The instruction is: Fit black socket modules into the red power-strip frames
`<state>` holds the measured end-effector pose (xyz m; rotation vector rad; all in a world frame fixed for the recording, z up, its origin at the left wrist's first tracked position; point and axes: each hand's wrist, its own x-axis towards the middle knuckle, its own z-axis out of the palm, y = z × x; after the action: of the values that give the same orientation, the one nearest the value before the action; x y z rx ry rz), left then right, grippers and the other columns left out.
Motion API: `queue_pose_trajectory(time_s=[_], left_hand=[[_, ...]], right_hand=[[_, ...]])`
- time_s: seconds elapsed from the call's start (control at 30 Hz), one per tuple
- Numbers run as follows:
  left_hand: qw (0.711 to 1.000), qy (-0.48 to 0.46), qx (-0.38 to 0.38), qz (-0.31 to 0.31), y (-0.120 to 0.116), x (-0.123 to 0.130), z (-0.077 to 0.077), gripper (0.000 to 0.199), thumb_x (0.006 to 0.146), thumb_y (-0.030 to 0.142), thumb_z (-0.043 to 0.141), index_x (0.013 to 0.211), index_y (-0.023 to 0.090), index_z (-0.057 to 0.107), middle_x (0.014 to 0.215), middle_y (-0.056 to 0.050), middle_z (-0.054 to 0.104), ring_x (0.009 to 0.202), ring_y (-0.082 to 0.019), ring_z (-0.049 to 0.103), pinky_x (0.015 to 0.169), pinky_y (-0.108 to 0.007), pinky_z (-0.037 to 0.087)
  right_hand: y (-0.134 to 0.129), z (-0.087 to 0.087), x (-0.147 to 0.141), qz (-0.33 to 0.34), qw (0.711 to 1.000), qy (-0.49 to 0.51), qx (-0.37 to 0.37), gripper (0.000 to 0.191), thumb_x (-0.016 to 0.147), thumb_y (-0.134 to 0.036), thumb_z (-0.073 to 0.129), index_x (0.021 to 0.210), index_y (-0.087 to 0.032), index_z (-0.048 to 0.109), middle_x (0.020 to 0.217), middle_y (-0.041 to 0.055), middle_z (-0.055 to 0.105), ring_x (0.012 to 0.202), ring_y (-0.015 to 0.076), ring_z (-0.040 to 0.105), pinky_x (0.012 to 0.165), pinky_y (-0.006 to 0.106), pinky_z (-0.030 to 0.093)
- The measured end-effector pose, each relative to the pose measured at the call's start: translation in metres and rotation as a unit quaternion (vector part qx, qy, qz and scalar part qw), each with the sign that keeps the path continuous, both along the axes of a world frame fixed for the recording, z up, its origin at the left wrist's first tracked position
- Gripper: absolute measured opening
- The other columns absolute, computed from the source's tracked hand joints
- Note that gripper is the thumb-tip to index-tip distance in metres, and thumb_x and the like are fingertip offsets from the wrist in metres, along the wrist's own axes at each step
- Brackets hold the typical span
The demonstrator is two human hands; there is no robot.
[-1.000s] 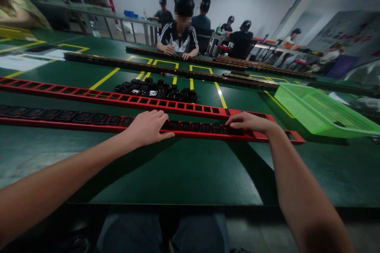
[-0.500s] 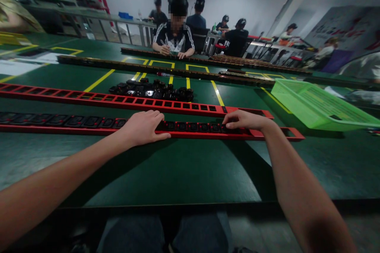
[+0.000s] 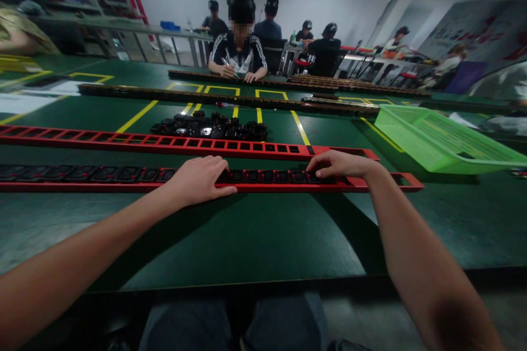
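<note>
A long red frame [image 3: 263, 188] lies across the table in front of me, with a row of black square parts [image 3: 267, 176] set in its slots. My left hand [image 3: 201, 178] straddles this frame near its middle, thumb along the near edge and fingers bent over the far side. Further right, my right hand [image 3: 335, 164] has its fingers and thumb closed down on a black part [image 3: 313, 176] at the end of the row. The fingertips partly cover that part. Behind lies a second red frame [image 3: 197, 145] whose slots look bare.
A heap of loose black parts [image 3: 209, 126] sits behind the second frame. To the right stands a green basket [image 3: 436, 145]. Long dark strips [image 3: 185, 96] lie further back. Across the table a person [image 3: 239, 49] works with a pen-like tool.
The view has shifted slightly. Both hands keep nearly the same places on the near red frame, the right fingers still at the row's end.
</note>
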<state>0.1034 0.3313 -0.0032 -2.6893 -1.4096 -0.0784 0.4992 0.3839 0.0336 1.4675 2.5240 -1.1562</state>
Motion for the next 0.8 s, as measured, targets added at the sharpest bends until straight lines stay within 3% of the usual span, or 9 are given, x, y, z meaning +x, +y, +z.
queue_pose_trajectory(time_s=[0.23, 0.5, 0.8], left_hand=[[1.0, -0.005, -0.006, -0.002, 0.0, 0.0, 0.0, 0.054, 0.09, 0.067, 0.047, 0.104, 0.016, 0.059, 0.101, -0.01, 0.065, 0.092, -0.028, 0.063, 0.076, -0.038, 0.048], [1.0, -0.016, -0.017, 0.003, -0.001, 0.001, 0.002, 0.056, 0.089, 0.067, 0.048, 0.107, 0.015, 0.06, 0.103, -0.012, 0.066, 0.092, -0.028, 0.063, 0.076, -0.038, 0.048], [1.0, -0.017, -0.013, -0.002, 0.0, 0.0, 0.001, 0.055, 0.089, 0.067, 0.048, 0.106, 0.016, 0.06, 0.103, -0.011, 0.066, 0.092, -0.028, 0.063, 0.076, -0.038, 0.048]], right_hand=[[-0.002, 0.001, -0.003, 0.002, 1.0, 0.017, -0.012, 0.039, 0.081, -0.044, 0.066, 0.109, -0.019, 0.072, 0.109, 0.0071, 0.07, 0.103, 0.0253, 0.063, 0.093, 0.038, 0.045], [-0.003, -0.001, -0.021, 0.007, 1.0, 0.0, 0.025, 0.037, 0.08, -0.051, 0.066, 0.098, -0.019, 0.072, 0.098, 0.0068, 0.072, 0.092, 0.0238, 0.065, 0.083, 0.036, 0.047], [-0.004, -0.002, -0.026, 0.023, 0.999, 0.007, 0.046, 0.035, 0.083, -0.05, 0.063, 0.096, -0.019, 0.07, 0.098, 0.0066, 0.07, 0.092, 0.0227, 0.065, 0.084, 0.036, 0.048]])
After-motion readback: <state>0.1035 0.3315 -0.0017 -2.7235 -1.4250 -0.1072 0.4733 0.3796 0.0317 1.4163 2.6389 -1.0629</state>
